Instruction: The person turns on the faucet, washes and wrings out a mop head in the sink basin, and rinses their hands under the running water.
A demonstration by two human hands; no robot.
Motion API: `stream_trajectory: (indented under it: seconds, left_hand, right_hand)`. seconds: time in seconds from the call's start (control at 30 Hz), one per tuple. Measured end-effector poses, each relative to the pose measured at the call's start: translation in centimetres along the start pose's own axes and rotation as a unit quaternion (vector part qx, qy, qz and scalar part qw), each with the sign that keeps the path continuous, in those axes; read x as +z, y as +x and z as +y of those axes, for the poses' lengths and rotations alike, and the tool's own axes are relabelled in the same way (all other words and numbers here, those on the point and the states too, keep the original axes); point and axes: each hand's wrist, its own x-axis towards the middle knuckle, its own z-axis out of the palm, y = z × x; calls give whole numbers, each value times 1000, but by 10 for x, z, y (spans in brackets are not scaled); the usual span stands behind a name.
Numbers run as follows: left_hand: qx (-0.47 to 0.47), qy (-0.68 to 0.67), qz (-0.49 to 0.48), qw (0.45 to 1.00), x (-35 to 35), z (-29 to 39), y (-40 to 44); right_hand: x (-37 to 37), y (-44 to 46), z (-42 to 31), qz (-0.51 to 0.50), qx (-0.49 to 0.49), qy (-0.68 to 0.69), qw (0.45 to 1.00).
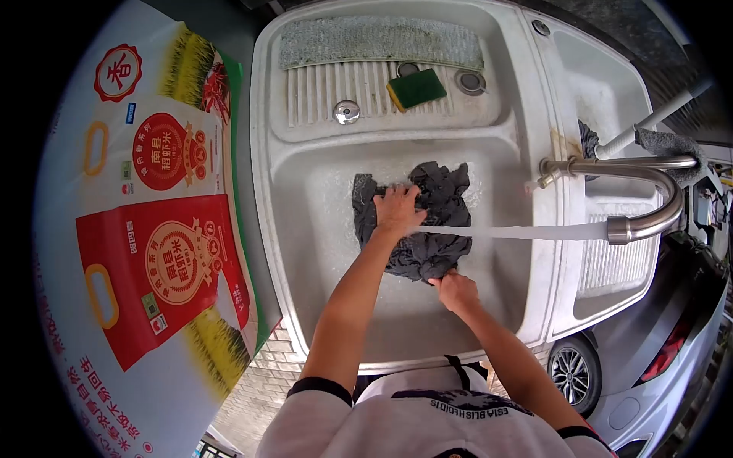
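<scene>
A wet, dark grey cloth (pixel 439 200) lies crumpled in the basin of the white sink (pixel 321 324). My left hand (pixel 398 210) rests on top of it with the fingers spread, pressing on the fabric. At the cloth's lower edge, my right hand (pixel 456 291) is closed with thumb and fingers pinching the material. Water (pixel 519 232) streams from the curved metal faucet (pixel 649 225) and lands on the cloth close to my left wrist. Whether the cloth is a garment cannot be told.
On the ribbed ledge behind the basin are a green and yellow sponge (pixel 417 90), a round metal drain cover (pixel 347 112) and a grey textured strip (pixel 382 42). A second sink (pixel 611 294) adjoins at right, with a car (pixel 657 382) beyond. Printed rice-bag advertising (pixel 164 282) stands left.
</scene>
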Motion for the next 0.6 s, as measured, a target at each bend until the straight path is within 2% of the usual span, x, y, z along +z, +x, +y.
stream_trajectory:
  seconds: [0.07,0.13,0.2,0.23,0.33,0.4,0.47,0.57,0.6]
  left_hand:
    - [-16,-65,-78,995,-14,11,-28]
    - [7,-51,68,996,-13,29,-84]
    - [-2,-24,232,973,17,37,-118]
    - [7,-2,221,975,24,35,-117]
    - [59,10,58,996,23,3,-55]
    - [59,35,137,988,37,-8,-6]
    - [-18,31,67,997,33,-1,20]
    - [-63,8,-60,996,12,-5,40]
    - [-17,-9,-15,1000,-2,0,49]
  right_hand:
    - [9,4,6,35,-35,2,999]
    - [13,3,7,42,-48,0,998]
    - [15,3,7,22,-36,-10,999]
    - [16,3,9,30,-43,-16,999]
    - [15,7,7,37,-46,-17,998]
    - [5,7,1,14,-26,2,1000]
    - [-8,10,-4,-8,-7,-8,1000]
    - [-1,7,-5,-3,-14,-20,1000]
    - [2,7,-3,6,-18,-22,1000]
